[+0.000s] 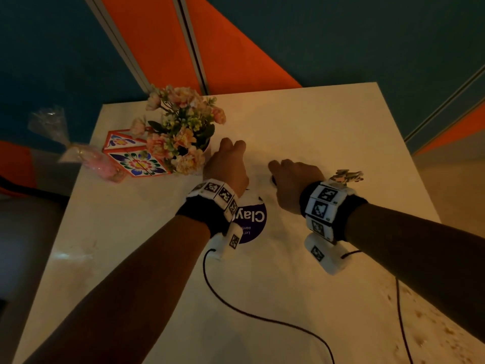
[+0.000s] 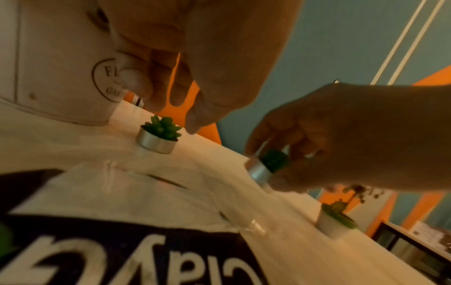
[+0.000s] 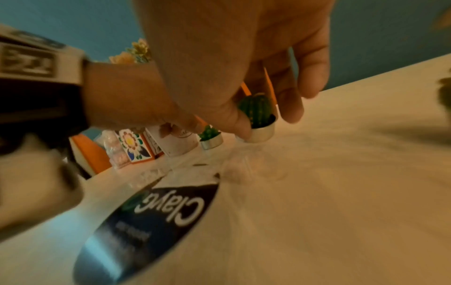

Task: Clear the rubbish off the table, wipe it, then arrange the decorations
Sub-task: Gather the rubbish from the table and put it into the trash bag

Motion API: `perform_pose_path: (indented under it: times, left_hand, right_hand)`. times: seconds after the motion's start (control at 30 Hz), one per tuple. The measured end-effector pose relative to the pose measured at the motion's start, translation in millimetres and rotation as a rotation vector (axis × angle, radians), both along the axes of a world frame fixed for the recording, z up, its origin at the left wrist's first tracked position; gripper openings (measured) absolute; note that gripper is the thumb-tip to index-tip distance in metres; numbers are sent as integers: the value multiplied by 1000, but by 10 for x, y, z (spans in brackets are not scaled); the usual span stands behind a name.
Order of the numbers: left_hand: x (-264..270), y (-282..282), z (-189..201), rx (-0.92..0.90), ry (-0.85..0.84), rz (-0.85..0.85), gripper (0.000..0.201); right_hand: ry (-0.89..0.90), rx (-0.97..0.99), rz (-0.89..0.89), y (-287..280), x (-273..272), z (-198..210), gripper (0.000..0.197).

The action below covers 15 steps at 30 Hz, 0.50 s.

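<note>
Silver-cupped cactus candle (image 3: pixel 260 119) sits pinched in your right hand (image 1: pixel 294 183), thumb and fingers (image 3: pixel 290 108) curled round its rim, base at the tabletop (image 1: pixel 315 122). Set it flat before you let go, near but not touching the succulent candle (image 2: pixel 158 137) that stands free under your left hand (image 1: pixel 227 166). Those left fingers (image 2: pixel 161 77) hang loosely curled, holding nothing. Keep both candles off the purple sticker (image 1: pixel 250 223), just beside the flower pot (image 1: pixel 181 127)
</note>
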<state>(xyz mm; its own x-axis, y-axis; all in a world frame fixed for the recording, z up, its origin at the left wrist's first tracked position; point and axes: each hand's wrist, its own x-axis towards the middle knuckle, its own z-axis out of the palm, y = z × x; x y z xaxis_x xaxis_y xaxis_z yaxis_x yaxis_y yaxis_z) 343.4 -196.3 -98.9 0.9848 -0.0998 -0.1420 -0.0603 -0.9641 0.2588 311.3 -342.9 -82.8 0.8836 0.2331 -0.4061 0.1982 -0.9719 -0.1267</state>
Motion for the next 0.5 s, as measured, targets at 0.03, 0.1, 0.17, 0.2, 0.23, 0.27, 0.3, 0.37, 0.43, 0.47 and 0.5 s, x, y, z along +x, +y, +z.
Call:
perform_pose_path:
  times: [0.03, 0.1, 0.17, 0.2, 0.23, 0.27, 0.3, 0.37, 0.43, 0.47, 0.5]
  left_hand:
    - [-50, 28, 6, -1, -35, -11, 47]
    - [-144, 104, -15, -13, -75, -16, 37]
    - [-231, 197, -57, -32, -56, 10, 32]
    - [-274, 241, -78, -31, -34, 20, 29]
    - [-313, 287, -101, -26, -11, 24, 26]
    - [-354, 329, -124, -24, 10, 25, 23]
    - [-397, 370, -146, -29, 29, 29, 21]
    - [-483, 446, -179, -46, 63, 37, 17]
    - [-557, 509, -214, -66, 94, 43, 14]
    - [-591, 533, -221, -75, 113, 46, 12]
    - [-619, 554, -224, -80, 131, 52, 12]
  right_hand:
    - [-20, 13, 0, 53, 56, -6, 37]
    - [-33, 49, -18, 139, 186, -36, 33]
    - [-20, 87, -49, 194, 321, -74, 35]
    - [-13, 103, -62, 209, 380, -96, 37]
    - [-9, 117, -72, 220, 426, -120, 40]
    - [-14, 129, -76, 229, 464, -141, 40]
    - [-25, 139, -74, 240, 492, -166, 37]
    - [-40, 152, -63, 274, 541, -207, 30]
    - [-40, 157, -59, 312, 591, -233, 28]
    - [-39, 156, -58, 328, 617, -243, 27]
    - [-39, 156, -60, 339, 641, -252, 28]
